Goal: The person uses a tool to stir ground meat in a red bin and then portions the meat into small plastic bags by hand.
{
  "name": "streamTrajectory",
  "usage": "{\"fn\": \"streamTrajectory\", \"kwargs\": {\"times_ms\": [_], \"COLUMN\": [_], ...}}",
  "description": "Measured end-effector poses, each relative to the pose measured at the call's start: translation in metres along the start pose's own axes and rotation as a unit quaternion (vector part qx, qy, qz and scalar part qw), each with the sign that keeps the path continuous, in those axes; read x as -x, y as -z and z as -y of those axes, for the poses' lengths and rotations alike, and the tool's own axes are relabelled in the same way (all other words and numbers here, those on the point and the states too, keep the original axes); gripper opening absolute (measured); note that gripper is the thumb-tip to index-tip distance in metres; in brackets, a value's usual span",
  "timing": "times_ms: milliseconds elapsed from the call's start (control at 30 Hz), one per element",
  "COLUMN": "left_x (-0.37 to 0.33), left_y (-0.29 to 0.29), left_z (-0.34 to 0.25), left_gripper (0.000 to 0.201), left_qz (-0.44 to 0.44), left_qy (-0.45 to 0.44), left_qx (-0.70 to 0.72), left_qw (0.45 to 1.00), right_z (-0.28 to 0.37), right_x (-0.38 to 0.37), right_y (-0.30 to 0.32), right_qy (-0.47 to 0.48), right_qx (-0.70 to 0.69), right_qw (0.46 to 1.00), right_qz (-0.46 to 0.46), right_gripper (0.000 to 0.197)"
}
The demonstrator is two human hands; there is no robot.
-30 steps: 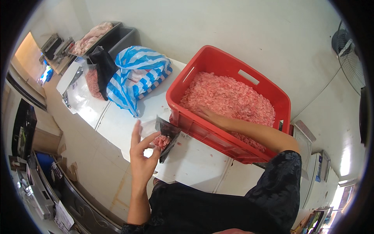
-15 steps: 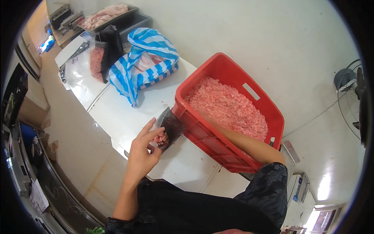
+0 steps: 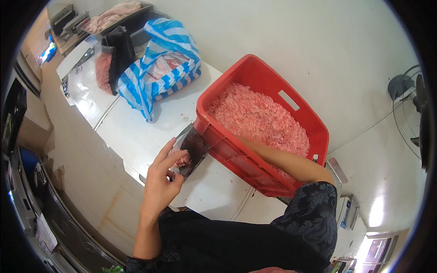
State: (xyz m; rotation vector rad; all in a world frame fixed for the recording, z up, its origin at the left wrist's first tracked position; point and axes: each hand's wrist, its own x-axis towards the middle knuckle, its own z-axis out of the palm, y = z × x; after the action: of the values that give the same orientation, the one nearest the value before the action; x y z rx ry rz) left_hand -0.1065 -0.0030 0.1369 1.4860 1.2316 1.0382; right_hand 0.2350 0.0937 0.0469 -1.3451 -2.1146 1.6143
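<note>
Head view: the left grip (image 3: 160,183) grasps the black pouch (image 3: 195,144) near its mouth, over the desk (image 3: 132,136), just left of the red crate (image 3: 224,149). Limp and probably slippery, it suits a rim hold. Right grip: hidden inside the crate; cannot tell.

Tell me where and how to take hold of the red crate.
I'd grip the red crate two-handed, coming from its short ends: fingers through the right end's cut-out and under the left end's rim. The cut-out makes a natural handhold, and the heap of minced meat inside probably makes it heavy.
</note>
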Motion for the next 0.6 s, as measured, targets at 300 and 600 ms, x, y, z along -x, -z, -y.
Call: {"fn": "streamTrajectory", "kwargs": {"times_ms": [300,600], "left_x": [0.000,-0.007], "left_y": [0.003,0.003], "left_z": [0.002,-0.002], "left_gripper": [0.058,0.082], "left_qz": [-0.014,-0.050], "left_qy": [-0.019,-0.010], "left_qx": [-0.022,-0.016], "left_qw": [0.999,0.999], "right_z": [-0.002,-0.009], "right_x": [0.007,0.042], "right_y": [-0.003,0.002], "right_qy": [-0.023,-0.003], "right_qx": [-0.055,-0.100], "right_qw": [0.998,0.995], "right_qz": [0.000,-0.004], "right_gripper": [0.067,0.062]}}
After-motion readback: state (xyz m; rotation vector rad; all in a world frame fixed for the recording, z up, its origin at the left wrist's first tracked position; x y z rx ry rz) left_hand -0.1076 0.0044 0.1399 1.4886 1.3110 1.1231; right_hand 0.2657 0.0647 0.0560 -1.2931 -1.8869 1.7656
